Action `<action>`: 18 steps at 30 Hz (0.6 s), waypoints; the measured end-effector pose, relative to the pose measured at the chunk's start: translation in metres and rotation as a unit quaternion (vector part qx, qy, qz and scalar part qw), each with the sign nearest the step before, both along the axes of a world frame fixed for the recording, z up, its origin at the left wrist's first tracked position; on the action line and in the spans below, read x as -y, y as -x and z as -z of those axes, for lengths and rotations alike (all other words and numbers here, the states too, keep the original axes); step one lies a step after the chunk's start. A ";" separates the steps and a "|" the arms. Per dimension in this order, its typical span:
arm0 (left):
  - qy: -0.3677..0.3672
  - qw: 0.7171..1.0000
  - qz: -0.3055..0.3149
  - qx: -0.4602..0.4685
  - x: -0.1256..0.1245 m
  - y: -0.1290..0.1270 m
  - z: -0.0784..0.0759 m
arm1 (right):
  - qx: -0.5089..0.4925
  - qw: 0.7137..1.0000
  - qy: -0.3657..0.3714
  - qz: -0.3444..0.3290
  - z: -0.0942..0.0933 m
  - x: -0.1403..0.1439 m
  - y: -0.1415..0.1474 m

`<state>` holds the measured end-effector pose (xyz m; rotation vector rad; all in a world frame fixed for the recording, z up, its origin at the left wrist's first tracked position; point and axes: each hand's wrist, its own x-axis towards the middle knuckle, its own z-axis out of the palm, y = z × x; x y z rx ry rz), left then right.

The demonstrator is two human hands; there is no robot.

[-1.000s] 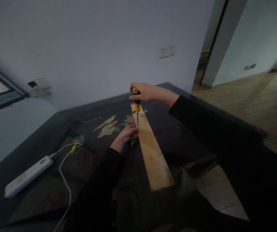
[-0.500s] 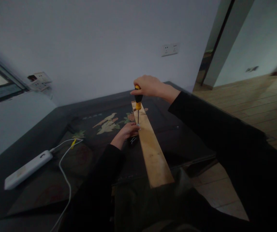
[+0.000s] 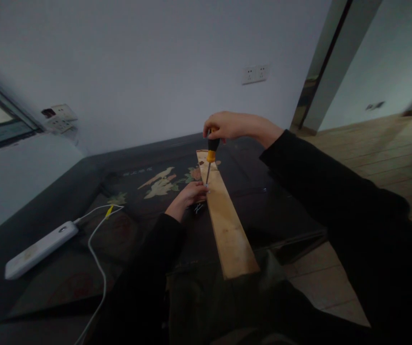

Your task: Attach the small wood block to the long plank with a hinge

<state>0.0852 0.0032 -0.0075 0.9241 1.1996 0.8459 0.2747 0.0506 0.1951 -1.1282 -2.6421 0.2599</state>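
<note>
**Screwdriver held on a plank at the table's near edge**

Head view: the right hand [image 3: 227, 125] was closed around the top of a black-and-yellow screwdriver [image 3: 210, 154], fingers wrapped over the handle. The tool leaned slightly, its handle tipped to the right, and its tip met a wooden plank [image 3: 227, 225] close to the plank's left edge, in the far half of its length. The left hand [image 3: 191, 193] lay beside that spot, fingers curled loosely, fingertips [image 3: 203, 188] touching the plank's left edge where the tip stood; whether they pinched a screw there was too small to tell. A few small dark screws [image 3: 198, 207] lay on the surface just near of that hand.

The plank ran from far to near across a dark table [image 3: 256, 206] with a painted bird-and-flower top, and its near end jutted past the table's near edge, over the person's lap. To the right of the plank the tabletop lay bare up to its right edge, beyond which wooden floor [image 3: 378, 153] stretched away. To the left, well apart from the hands, a white power bank [image 3: 36, 249] sat with a white cable [image 3: 96, 254] looping toward the near edge. The far edge of the table met a pale wall [image 3: 155, 72] bearing a socket plate [image 3: 255, 74].
</note>
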 end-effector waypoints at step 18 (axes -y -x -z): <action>-0.015 1.000 0.013 0.005 0.000 0.002 0.000 | 0.016 1.000 -0.010 -0.009 -0.005 0.007 0.004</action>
